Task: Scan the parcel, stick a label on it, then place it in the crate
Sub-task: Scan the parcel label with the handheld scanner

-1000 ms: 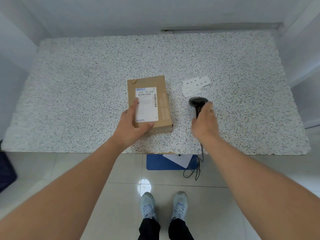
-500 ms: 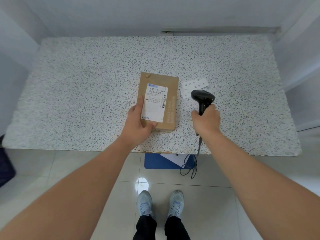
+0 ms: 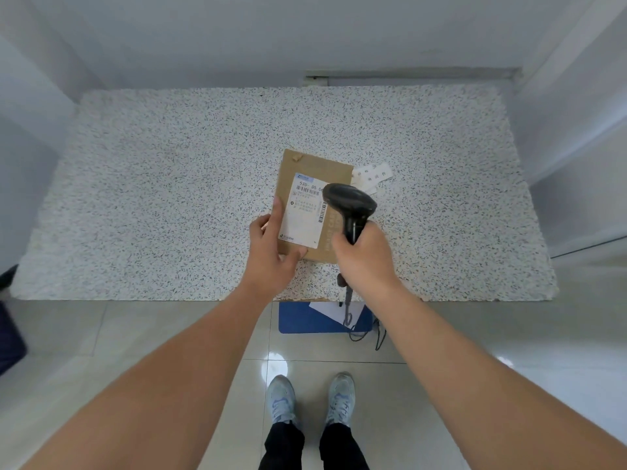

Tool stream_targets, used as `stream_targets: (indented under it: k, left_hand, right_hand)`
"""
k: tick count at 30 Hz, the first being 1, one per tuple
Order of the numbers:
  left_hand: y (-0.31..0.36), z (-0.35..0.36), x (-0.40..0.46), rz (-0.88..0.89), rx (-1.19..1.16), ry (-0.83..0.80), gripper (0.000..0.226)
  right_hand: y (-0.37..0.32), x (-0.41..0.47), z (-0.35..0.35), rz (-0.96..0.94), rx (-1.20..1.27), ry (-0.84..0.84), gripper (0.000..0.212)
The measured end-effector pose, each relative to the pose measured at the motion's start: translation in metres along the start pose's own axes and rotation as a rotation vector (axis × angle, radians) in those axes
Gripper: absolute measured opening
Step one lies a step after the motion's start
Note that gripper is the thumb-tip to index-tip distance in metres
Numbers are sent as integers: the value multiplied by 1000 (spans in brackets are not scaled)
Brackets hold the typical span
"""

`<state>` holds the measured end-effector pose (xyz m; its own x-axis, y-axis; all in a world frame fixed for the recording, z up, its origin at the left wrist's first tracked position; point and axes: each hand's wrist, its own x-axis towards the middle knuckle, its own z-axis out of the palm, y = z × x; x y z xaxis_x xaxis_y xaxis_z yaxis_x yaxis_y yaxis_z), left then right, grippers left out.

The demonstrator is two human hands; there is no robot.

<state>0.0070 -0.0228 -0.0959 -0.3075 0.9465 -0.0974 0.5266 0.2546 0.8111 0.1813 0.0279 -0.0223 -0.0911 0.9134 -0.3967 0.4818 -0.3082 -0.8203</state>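
Note:
A flat brown cardboard parcel (image 3: 315, 167) with a white shipping label (image 3: 303, 215) lies on the speckled table (image 3: 169, 198) near its front edge. My left hand (image 3: 274, 252) grips the parcel's near left corner, thumb on top. My right hand (image 3: 364, 259) is closed on the handle of a black barcode scanner (image 3: 349, 201), whose head hangs over the parcel's right half and covers part of the label. Small white label strips (image 3: 373, 173) lie just right of the parcel, partly hidden by the scanner.
The scanner's cable (image 3: 349, 310) drops over the table's front edge to the floor. A blue crate (image 3: 298, 322) with white paper inside sits under the table edge. My shoes (image 3: 310, 398) stand on the tiled floor. Walls close in behind and beside the table.
My right hand has lifted the scanner off the table and swung it left over the parcel. My left hand has turned the parcel slightly and kept hold of its corner.

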Motion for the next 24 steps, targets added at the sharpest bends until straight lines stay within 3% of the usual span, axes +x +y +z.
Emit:
stream_targets:
  k: [24]
  left_hand:
    - [3, -3, -1, -107, 21, -12, 108]
  right_hand:
    - [-11, -26, 6, 30, 55, -100, 18]
